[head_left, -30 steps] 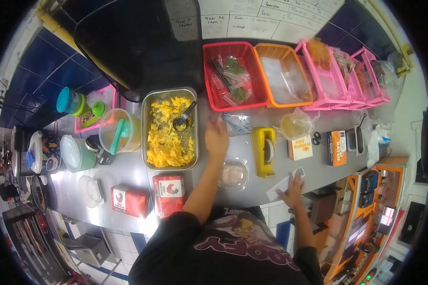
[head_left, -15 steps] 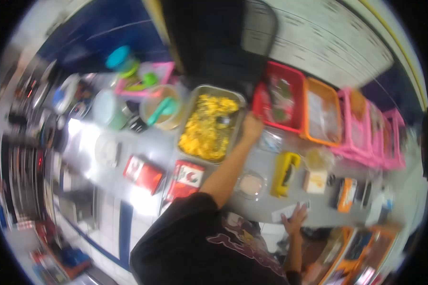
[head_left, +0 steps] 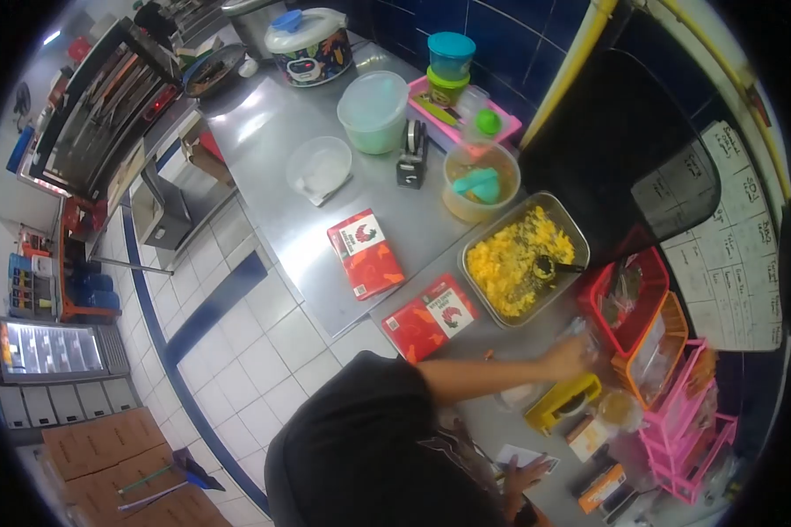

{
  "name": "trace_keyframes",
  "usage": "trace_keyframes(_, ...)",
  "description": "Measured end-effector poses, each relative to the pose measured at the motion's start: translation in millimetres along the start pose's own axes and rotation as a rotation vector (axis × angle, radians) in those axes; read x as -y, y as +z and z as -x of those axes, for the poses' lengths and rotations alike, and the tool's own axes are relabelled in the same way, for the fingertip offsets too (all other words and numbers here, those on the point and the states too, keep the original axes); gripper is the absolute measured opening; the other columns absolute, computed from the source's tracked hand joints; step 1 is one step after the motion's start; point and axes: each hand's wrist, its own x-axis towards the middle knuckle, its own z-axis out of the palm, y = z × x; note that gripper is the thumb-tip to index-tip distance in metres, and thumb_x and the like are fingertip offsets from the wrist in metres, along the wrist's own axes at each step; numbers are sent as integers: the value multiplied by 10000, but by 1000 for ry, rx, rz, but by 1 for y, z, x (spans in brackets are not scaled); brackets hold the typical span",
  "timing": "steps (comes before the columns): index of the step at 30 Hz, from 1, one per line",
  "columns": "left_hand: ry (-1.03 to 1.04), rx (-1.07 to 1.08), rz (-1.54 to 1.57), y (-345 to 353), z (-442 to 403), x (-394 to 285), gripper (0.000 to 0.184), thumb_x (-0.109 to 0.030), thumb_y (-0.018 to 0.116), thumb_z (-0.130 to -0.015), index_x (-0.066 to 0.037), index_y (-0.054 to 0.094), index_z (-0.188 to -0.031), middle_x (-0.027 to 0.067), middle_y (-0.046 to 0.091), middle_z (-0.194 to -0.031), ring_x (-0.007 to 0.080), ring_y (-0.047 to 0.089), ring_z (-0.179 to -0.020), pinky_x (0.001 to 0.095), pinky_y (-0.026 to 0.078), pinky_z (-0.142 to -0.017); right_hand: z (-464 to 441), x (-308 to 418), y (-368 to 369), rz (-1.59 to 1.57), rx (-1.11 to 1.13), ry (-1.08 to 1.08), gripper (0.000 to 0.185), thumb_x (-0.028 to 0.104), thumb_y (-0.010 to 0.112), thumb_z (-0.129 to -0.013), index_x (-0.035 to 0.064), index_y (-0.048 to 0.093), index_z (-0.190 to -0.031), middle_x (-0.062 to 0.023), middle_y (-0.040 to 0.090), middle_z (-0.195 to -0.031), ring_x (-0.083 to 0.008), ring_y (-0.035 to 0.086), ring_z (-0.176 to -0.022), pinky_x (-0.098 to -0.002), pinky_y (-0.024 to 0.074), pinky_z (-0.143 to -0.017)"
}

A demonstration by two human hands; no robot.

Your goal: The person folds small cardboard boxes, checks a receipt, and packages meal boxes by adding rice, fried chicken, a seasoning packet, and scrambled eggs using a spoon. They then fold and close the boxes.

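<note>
My left hand (head_left: pixel 569 358) reaches across the steel table (head_left: pixel 312 263) beside the red basket (head_left: pixel 643 309), over the spot with small clear plastic packets; its fingers are blurred. A steel tray (head_left: pixel 473 294) of yellow food (head_left: pixel 510 263) with a black scoop (head_left: pixel 545 267) lies just beyond my left forearm. My right hand (head_left: pixel 523 474) rests with spread fingers by a white paper slip (head_left: pixel 536 457) near the table's front edge. Between the hands are a yellow tape dispenser (head_left: pixel 554 406) and a clear container (head_left: pixel 514 397), partly hidden by my arm.
Two red boxes (head_left: pixel 366 255) (head_left: pixel 431 318) lie left of the tray. Farther along are a tub with a teal scoop (head_left: pixel 481 189), a lidded tub (head_left: pixel 373 114) and a rice cooker (head_left: pixel 309 48). Orange (head_left: pixel 655 351) and pink baskets (head_left: pixel 677 422) line the wall.
The view has swung left, showing more floor and the table's far end. My left hand has moved from beside the tray to the packets by the red basket. My right hand stays at the slip.
</note>
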Motion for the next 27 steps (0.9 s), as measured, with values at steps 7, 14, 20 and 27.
trace_keyframes(7, -279, 1038, 150, -102, 128, -68, 400, -322, 603, -970, -31, 614, -1244, 140, 725, -952, 238, 710, -891, 383, 541, -788, 1, -1, -7, -25, 1, 0, 1021, 593, 598, -896, 113, 58, -1617, -257, 2, -1659, -433, 14, -1537, -672, 42, -1166)
trace_keyframes(14, 28, 1001, -14, -93, 160, -35, 450, -378, 621, -967, -43, 606, -1268, 182, 708, -1077, 345, 687, -976, 430, 523, -860, 12, 12, -37, -66, 45, -76, 1012, 502, 669, -879, 103, 100, -1615, -300, 44, -1643, -439, 46, -1534, -572, 85, -1209)
trace_keyframes(20, -72, 1254, -73, -61, 165, -76, 459, -377, 608, -974, -55, 591, -1300, 189, 698, -1115, 354, 681, -987, 435, 520, -875, 3, -27, -34, -39, -22, -63, 1022, 551, 688, -852, 135, 148, -1614, -279, 79, -1648, -422, 54, -1539, -673, 73, -1168)
trace_keyframes(27, -237, 1400, -150, 55, 201, -75, 426, -348, 598, -983, -56, 607, -1293, 188, 714, -1035, 355, 685, -954, 432, 514, -871, 1, -85, -35, -124, -157, -186, 1025, 705, 612, -828, 141, 235, -1597, -253, 120, -1648, -412, 90, -1536, -717, 11, -1145)
